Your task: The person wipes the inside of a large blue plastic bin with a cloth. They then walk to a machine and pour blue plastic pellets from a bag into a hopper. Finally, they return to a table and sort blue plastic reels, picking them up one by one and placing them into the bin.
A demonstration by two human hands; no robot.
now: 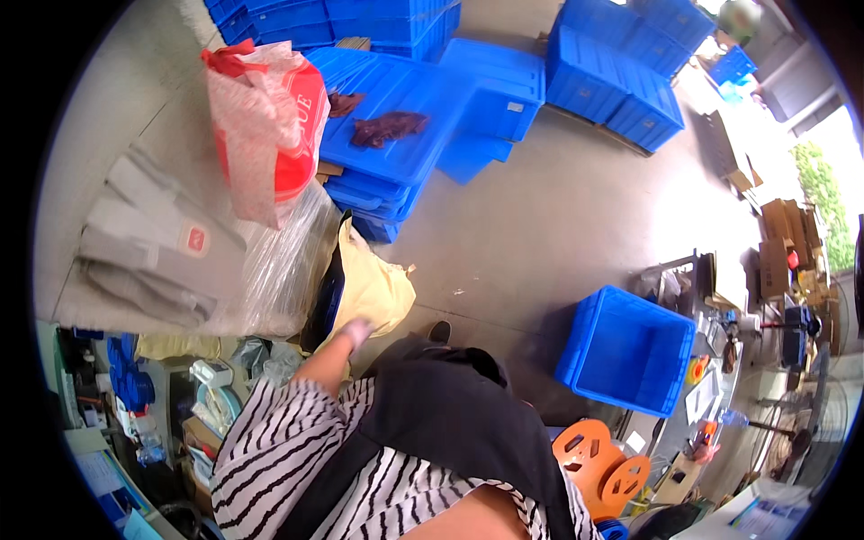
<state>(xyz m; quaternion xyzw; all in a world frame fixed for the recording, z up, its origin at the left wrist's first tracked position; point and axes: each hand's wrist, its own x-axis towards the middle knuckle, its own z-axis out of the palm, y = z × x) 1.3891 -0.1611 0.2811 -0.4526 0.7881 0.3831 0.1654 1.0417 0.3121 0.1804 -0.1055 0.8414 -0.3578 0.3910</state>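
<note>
Left of centre in the frame, the left hand (357,331) lies over the lower part of a pale yellow sack (376,286), its forearm coming out of a black-and-white striped sleeve (283,432). The hand is small and blurred, so I cannot tell whether its fingers are spread, pressed together or pinching the fabric. The right hand is out of view, and its fingers cannot be told either.

The sack leans beside a stack in clear stretch wrap (281,283), its dark side facing left; no writing can be made out on its yellow face. At the left of the frame, a grey folded cloth item (157,252) bears a square reddish emblem (195,238) with a white mark. In the upper left, a red-and-white shopping bag (270,135) carries large pale capitals on its red panel, running up its right edge.

Right of it, crumpled maroon material (389,129) lies on a blue plastic lid (396,94). A blue crate (499,81) at upper centre has a white label (515,106), its print too small to read. Right of centre stands an open blue tote (630,351), with orange reels (585,459) below it at lower right.
</note>
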